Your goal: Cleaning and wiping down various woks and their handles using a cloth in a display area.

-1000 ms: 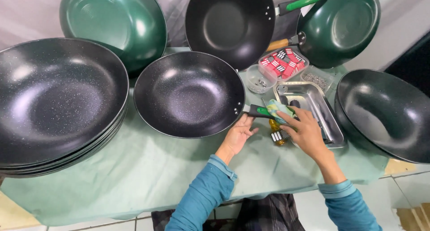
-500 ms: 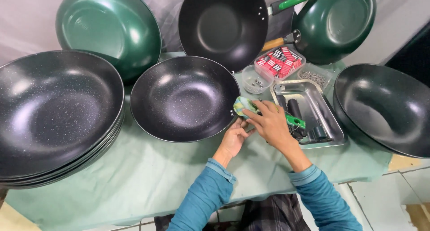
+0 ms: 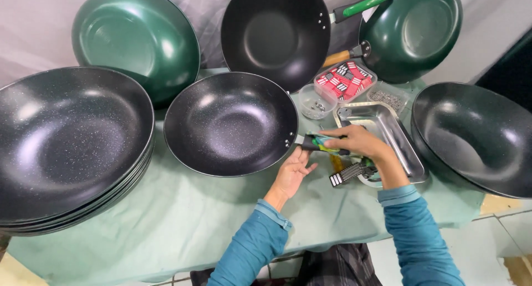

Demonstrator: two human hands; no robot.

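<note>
Right fingers: the right hand (image 3: pixel 360 143) closes thumb and fingertips around a green handle piece (image 3: pixel 324 144), holding it at the rim of the middle wok.
Left fingers: the left hand (image 3: pixel 292 172) lies palm up with fingers loosely spread, holding nothing and tucked under the rim of the wok beside the handle joint.
Handle piece: its long axis runs nearly level, left to right; the dark end points left at the wok's riveted rim, the green end vanishes under the right fingers.
Middle wok: the black speckled wok (image 3: pixel 231 122) sits upright on the green cloth (image 3: pixel 166 225), bowl up, its handle side facing right.
Tray: a steel tray (image 3: pixel 388 132) lies just behind the right hand; a black ribbed grip (image 3: pixel 348 174) rests near its front edge.
Small items: a clear tub of screws (image 3: pixel 317 101) and a box of red packets (image 3: pixel 344 81) stand behind the tray.
Surroundings: a stack of black woks (image 3: pixel 66 144) sits at left, another black wok (image 3: pixel 476 136) at right, and green pans (image 3: pixel 138 39) lean against the back wall.
</note>
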